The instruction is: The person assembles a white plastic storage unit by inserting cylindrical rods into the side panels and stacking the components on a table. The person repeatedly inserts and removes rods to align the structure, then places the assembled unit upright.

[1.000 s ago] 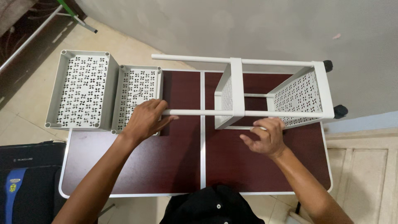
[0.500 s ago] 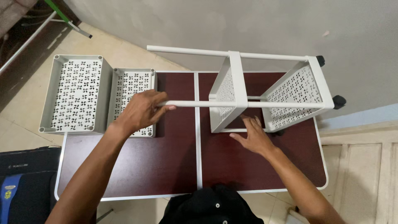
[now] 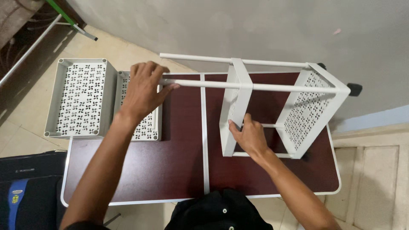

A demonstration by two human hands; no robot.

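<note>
A white metal rack (image 3: 272, 100) lies on its side on a dark red folding table (image 3: 170, 162). Two perforated shelves are fitted on its long white poles. My left hand (image 3: 142, 89) is closed around the free end of the nearer pole (image 3: 204, 84), lifted above the table. My right hand (image 3: 249, 136) presses on the lower edge of the middle shelf (image 3: 232, 110). The end shelf (image 3: 309, 110) carries black wheels at the far right.
Two loose white perforated trays lie at the table's left end, one (image 3: 81, 98) overhanging the edge, the other (image 3: 145, 123) under my left hand. A dark bag (image 3: 25, 191) sits on the floor lower left. A grey wall runs behind the table.
My left hand has raised the pole end and the rack has tipped up. My right hand has slid left onto the middle shelf's lower edge.
</note>
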